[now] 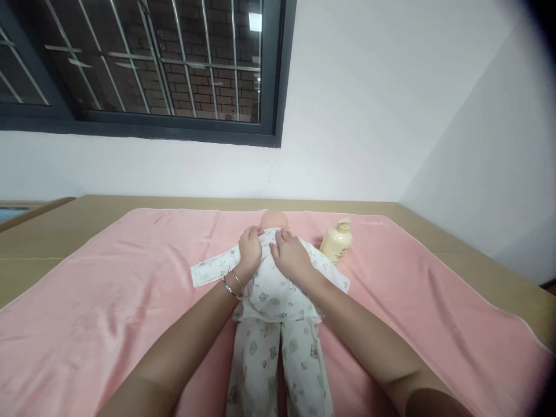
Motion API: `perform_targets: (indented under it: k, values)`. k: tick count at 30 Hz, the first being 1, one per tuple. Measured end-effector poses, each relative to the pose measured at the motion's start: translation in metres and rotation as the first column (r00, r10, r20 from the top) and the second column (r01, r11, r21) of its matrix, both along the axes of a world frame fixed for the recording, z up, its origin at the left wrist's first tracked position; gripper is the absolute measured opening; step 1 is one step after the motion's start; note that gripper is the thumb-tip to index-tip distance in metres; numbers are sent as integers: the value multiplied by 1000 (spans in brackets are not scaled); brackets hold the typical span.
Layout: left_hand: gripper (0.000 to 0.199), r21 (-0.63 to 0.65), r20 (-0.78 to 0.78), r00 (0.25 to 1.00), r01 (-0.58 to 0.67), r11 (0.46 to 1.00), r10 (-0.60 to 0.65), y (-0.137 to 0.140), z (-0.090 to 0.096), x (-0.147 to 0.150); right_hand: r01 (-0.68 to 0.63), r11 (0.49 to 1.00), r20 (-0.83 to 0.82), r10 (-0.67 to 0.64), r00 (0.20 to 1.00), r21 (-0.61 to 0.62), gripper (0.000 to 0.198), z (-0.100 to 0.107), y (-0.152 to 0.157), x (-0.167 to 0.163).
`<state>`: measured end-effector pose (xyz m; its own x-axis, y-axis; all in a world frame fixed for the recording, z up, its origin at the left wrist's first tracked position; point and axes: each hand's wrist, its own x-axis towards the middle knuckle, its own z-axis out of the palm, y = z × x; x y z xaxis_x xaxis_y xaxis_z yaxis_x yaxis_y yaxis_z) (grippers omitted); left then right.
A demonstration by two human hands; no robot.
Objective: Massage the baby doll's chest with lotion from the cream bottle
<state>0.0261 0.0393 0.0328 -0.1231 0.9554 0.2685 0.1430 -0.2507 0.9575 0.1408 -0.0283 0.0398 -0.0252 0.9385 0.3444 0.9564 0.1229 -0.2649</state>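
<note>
A bald doll (pixel 274 220) lies along the pink cloth, its head away from me and no facial features discernible. It wears a white long-sleeved top (pixel 278 298) with small prints and matching white trousers (pixel 299 365). My left hand (pixel 251 249), with bracelets on the wrist, rests at the left shoulder of the top, fingers bent lightly over near the collar. Flat on the upper part of the top lies my right hand (pixel 292 255), its fingers stretched toward the collar. Both sleeves spread outward. Just right of the doll's shoulder stands a pale yellow pump bottle (pixel 337 242).
Beneath the doll, a pink cloth (pixel 143 289) with some creases covers most of the tan surface (pixel 456 255). A white wall (pixel 339 133) rises behind it. Upper left is a dark-framed window (pixel 278 75) with metal bars.
</note>
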Motion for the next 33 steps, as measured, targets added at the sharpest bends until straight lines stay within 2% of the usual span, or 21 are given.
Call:
perform_targets:
  k: [2,4,7,9,11,15,20,23,28,33]
  values:
    - [30,-2,4,1000,-1,1000,1,-1,1,0,14,1000,70,-15,997,10,56,-2,-13,-15]
    - [27,-2,7,1000,9,1000,-9,-2,2,0,-117,993,117,114,987,21,55,0,-21,-23]
    - [23,0,9,1000,27,1000,-27,-3,1,-1,-347,938,95,345,934,1,48,6,-18,-15]
    - [22,18,-5,1000,28,999,-27,-4,0,-1,-403,915,37,403,914,-18,45,10,-9,-2]
    - [23,47,-41,999,34,998,-32,-4,0,-1,-375,927,-33,374,927,-27,44,10,2,10]
    - [24,82,-127,990,64,995,-53,-5,-1,-1,-216,976,-135,212,968,-15,51,3,16,19]
    - [21,98,-208,976,83,992,-61,-8,-4,-2,-24,997,-111,15,994,-80,67,-2,16,13]
    - [25,123,-316,945,133,984,-88,-11,-8,-4,-8,994,-104,-3,995,-111,71,-1,14,13]
    - [37,183,-565,819,242,953,-100,-17,-15,-11,19,984,-144,-46,989,-179,65,2,18,23]
    - [52,112,-777,624,270,956,-85,-20,-14,-14,71,960,-118,-106,987,-269,62,8,19,29]
